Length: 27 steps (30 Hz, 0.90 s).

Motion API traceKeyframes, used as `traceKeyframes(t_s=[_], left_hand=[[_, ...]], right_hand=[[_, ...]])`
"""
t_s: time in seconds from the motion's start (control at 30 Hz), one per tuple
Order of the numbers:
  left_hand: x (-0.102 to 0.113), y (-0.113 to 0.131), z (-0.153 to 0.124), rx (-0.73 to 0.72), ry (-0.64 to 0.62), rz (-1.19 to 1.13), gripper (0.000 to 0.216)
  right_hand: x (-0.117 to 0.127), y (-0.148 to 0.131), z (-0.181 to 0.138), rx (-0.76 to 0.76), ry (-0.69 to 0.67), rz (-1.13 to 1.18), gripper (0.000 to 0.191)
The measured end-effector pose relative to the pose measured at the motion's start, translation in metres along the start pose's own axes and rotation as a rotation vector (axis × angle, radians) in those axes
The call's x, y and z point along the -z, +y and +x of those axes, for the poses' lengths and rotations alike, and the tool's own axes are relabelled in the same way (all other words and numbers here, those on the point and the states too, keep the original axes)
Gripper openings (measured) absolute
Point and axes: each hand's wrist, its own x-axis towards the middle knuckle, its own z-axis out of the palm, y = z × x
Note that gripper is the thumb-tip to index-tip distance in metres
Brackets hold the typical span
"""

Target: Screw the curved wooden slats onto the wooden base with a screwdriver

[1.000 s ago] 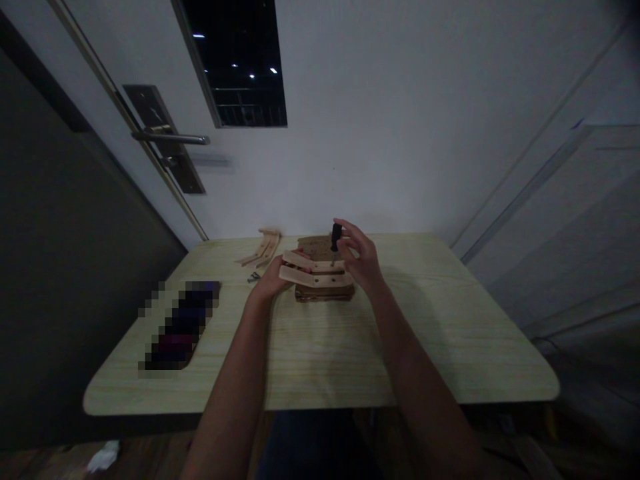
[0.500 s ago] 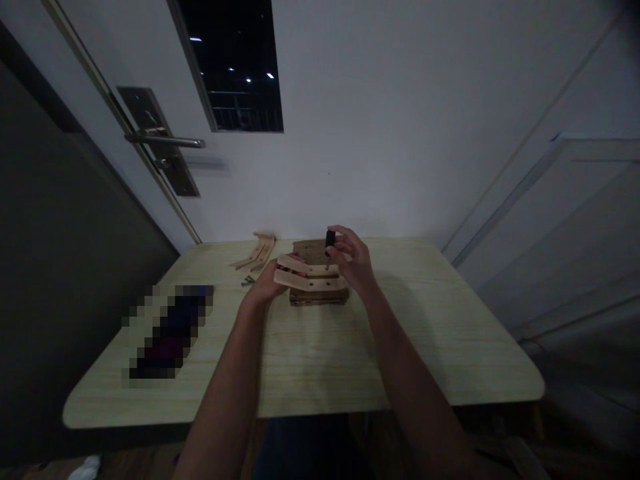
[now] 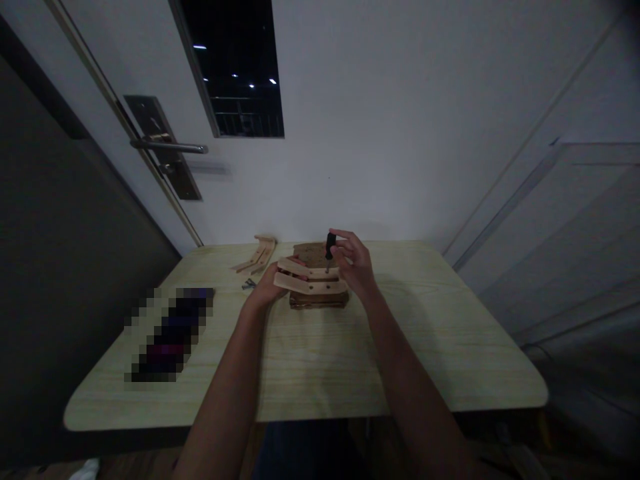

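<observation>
My right hand (image 3: 356, 261) grips a black-handled screwdriver (image 3: 331, 246) between thumb and fingers. The shaft points down at a hole in the far arm of a pale wooden bracket (image 3: 320, 287) with two bent, parallel arms. Around the left end of that bracket my left hand (image 3: 273, 283) is closed, its fingertips showing between the arms. Beneath lies a stack of brown cardboard (image 3: 319, 301). Whether a screw sits under the screwdriver tip is too small to tell.
A second wooden bracket (image 3: 259, 254) lies at the back left of the table (image 3: 320, 373). Several screws (image 3: 249, 284) are near my left hand. A blurred-out dark object (image 3: 175, 333) rests on the left. Behind the table stands a white door with a metal handle (image 3: 175, 147).
The screwdriver handle tilts slightly differently in my right fingers, its tip still at the same bracket hole. My left hand keeps its hold. The whole view has shifted a little.
</observation>
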Motion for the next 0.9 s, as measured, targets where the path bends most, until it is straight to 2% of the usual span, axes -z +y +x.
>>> traceKeyframes(t_s=[0.27,0.47,0.67,0.9], left_hand=[[-0.003,0.010,-0.002,-0.017,0.010,-0.055,0.033],[-0.002,0.005,0.000,0.004,0.014,-0.037,0.034],[-0.003,0.007,0.000,0.026,0.018,-0.029,0.038],[-0.003,0.006,-0.002,-0.006,0.018,-0.046,0.034]], right_hand=[[0.000,0.002,0.000,-0.009,0.016,0.011,0.040],[-0.001,0.003,0.000,0.000,0.024,-0.007,0.044],[0.000,0.001,0.000,0.018,0.012,0.006,0.040],[-0.001,0.002,0.000,0.031,0.076,-0.112,0.037]])
